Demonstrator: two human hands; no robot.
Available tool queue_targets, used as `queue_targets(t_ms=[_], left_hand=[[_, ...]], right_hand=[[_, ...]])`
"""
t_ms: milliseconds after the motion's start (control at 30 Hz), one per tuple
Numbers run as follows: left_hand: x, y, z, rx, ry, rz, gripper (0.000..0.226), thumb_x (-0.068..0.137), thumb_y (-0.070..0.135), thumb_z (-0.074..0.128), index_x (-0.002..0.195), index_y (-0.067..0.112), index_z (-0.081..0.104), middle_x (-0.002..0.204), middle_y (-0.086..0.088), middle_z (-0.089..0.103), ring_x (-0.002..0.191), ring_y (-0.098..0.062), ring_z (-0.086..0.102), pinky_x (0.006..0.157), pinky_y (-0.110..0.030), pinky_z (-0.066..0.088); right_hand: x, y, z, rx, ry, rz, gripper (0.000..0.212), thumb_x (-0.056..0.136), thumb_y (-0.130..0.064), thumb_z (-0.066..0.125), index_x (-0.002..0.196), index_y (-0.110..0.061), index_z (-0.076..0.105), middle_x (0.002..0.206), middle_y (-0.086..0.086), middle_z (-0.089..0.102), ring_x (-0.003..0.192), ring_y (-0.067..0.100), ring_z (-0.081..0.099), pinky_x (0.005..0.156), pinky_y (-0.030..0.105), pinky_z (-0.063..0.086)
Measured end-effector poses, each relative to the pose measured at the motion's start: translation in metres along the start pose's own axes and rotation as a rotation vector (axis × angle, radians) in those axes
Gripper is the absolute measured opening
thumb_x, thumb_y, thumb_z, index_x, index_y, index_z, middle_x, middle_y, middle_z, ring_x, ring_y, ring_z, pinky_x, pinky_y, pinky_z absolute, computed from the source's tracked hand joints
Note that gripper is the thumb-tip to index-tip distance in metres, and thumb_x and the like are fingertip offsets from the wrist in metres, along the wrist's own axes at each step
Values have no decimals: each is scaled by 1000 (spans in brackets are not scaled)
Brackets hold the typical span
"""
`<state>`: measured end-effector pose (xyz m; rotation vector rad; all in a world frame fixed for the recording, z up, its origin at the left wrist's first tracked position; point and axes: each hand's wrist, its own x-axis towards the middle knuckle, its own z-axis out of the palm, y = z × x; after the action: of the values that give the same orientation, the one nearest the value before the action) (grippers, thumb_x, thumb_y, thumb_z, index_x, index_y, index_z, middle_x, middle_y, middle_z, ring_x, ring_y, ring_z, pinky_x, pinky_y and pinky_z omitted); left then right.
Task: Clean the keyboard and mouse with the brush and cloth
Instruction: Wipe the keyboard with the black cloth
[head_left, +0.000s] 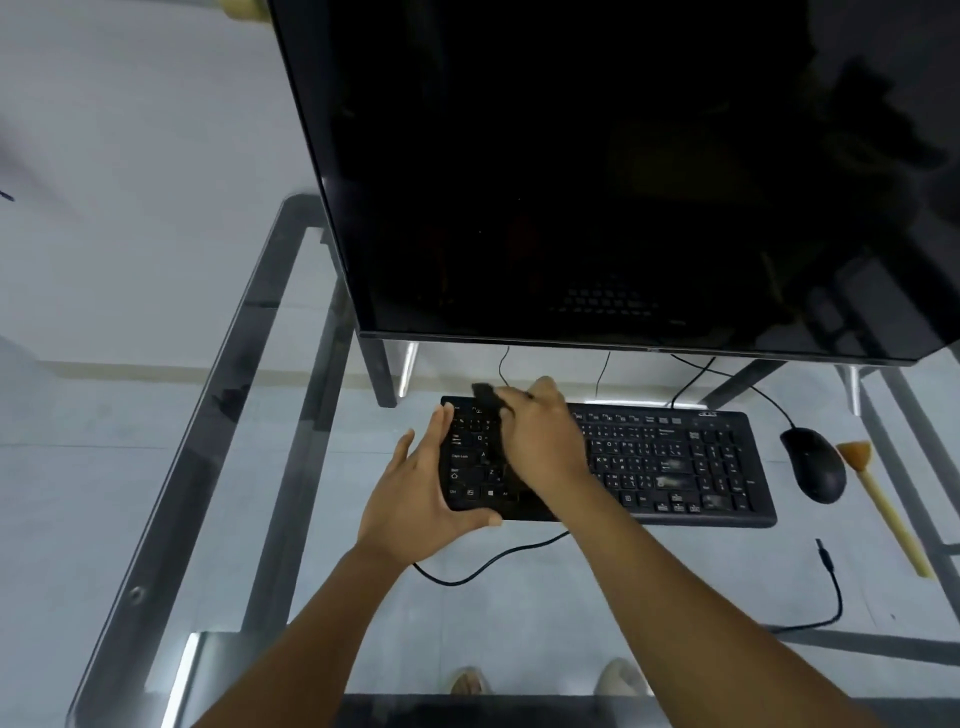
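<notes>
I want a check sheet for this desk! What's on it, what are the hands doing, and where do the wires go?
Surface: glass table with metal frame.
Job's things: black keyboard; black mouse right of it; brush beside the mouse, untouched; dark cloth on the keys.
Clutter: nothing seen.
Hands: left hand steadies the keyboard's left end, fingers straight; right hand has its grip on the cloth, over the keys.
Cables: loose cable near the front edge; others run behind the keyboard.
Surroundings: dark monitor; pale wall behind.
</notes>
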<state>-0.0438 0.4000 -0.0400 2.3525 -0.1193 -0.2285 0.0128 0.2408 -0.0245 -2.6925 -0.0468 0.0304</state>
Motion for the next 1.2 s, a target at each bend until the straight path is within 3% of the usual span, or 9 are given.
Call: queue_targets(t_ms=[133, 300, 433, 567, 733, 867, 1033, 1133, 1200], left_hand=[[-2, 6, -3, 0, 22, 26, 133, 56, 63, 80, 152, 23, -3, 146, 21, 27, 128, 21, 5, 115, -43, 27], [-2, 3, -1, 16, 8, -3, 135, 53, 73, 75, 151, 30, -7, 152, 13, 29, 142, -14, 16, 111, -46, 33], [-2, 1, 0, 13, 16, 22, 133, 55, 67, 78, 152, 24, -3, 152, 10, 31, 137, -3, 15, 112, -44, 31], [0, 0, 2, 19, 2, 2, 134, 54, 73, 75, 151, 33, -9, 148, 30, 10, 143, -7, 2, 118, -38, 18], [-1, 6, -1, 24, 35, 57, 129, 60, 58, 80, 152, 21, -2, 145, 17, 33, 130, 6, 25, 115, -40, 26], [-1, 12, -5, 9, 35, 40, 130, 58, 55, 83, 152, 18, 2, 140, 28, 19, 112, 37, -9, 117, -38, 18], [-3, 7, -3, 10, 5, 29, 127, 61, 51, 83, 152, 24, -1, 146, 31, 7, 135, 2, 16, 117, -33, 21], [-2, 6, -4, 4, 8, 22, 135, 53, 64, 81, 153, 22, 1, 153, 20, 17, 135, 7, 11, 115, -40, 26], [-2, 6, -4, 3, 4, 20, 132, 56, 61, 81, 152, 24, 0, 148, 31, 6, 131, 14, 6, 117, -36, 20]], right_hand=[[-16, -21, 5, 0, -132, -216, 36, 98, -21, 48, 133, -22, 55, 109, 10, 46, 95, 26, 52, 70, 36, 53], [1, 1, -3, -70, -20, 27, 38, 98, -18, 47, 136, -22, 52, 116, 11, 46, 103, 27, 50, 75, 35, 53], [-19, -12, 4, -23, -174, -271, 35, 99, -24, 47, 134, -23, 51, 111, 11, 47, 98, 28, 52, 74, 36, 53], [-1, 24, -5, -32, 27, 90, 34, 100, -25, 43, 132, -22, 55, 106, 9, 48, 89, 26, 53, 67, 32, 53], [-36, -16, 6, 42, -195, -245, 36, 97, -25, 50, 132, -26, 53, 103, 4, 47, 87, 22, 53, 65, 31, 50], [-14, 2, -5, -9, -20, 8, 34, 94, -15, 51, 123, -27, 63, 108, 9, 49, 94, 27, 54, 72, 33, 52], [-46, -14, 8, 108, -201, -136, 32, 96, -31, 48, 126, -28, 57, 98, -5, 42, 85, 17, 51, 61, 23, 43], [-44, 16, -2, 53, -68, -35, 35, 95, -24, 55, 129, -36, 54, 108, 5, 48, 91, 25, 56, 68, 34, 55], [-57, 6, -2, 35, -197, -229, 38, 95, -20, 56, 130, -35, 52, 110, 6, 49, 95, 24, 54, 74, 35, 52]])
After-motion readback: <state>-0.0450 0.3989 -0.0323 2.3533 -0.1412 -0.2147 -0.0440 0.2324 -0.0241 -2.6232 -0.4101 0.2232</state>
